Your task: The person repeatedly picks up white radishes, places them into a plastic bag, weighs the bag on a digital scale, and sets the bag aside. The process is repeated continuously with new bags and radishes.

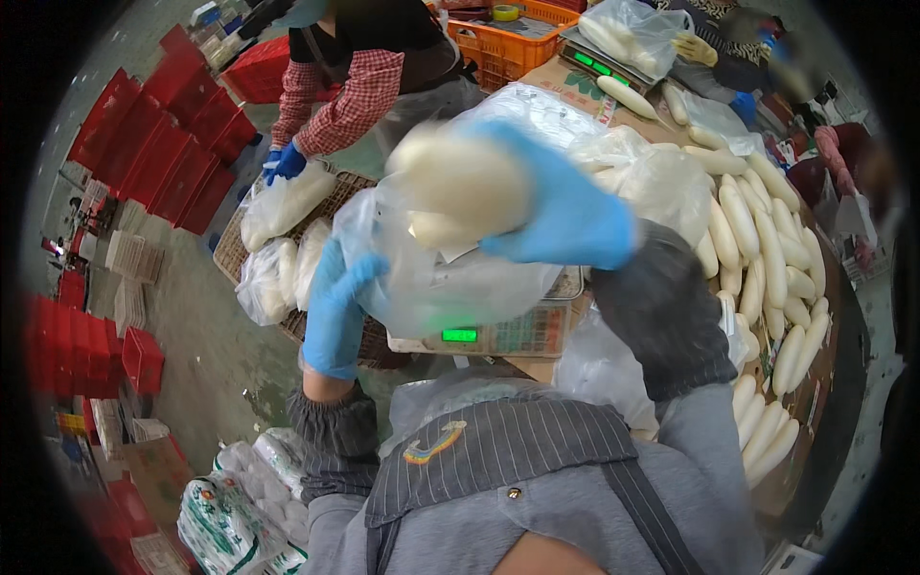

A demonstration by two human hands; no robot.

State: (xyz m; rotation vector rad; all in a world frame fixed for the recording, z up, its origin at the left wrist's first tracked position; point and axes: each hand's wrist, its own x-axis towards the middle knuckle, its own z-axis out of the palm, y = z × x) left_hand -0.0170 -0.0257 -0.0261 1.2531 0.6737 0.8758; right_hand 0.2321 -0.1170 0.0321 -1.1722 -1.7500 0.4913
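My right hand (565, 206), in a blue glove, is closed around a thick white radish (460, 182); motion blurs it, and I cannot tell whether it is one or two. A clear plastic bag (441, 292) hangs below the radish, its side gripped between the fingers and thumb of my left hand (337, 307), also blue-gloved. Beneath the bag stands a digital scale (522, 331) with a lit green display. To the right, many loose white radishes (757, 225) lie piled on the table.
Bagged radishes (287, 206) fill a brown basket (235, 235) at the left, where a co-worker's blue-gloved hands (285, 163) touch one bag. Another scale (609, 67) and an orange crate (503, 48) stand at the back. Red crates (158, 125) are stacked on the floor.
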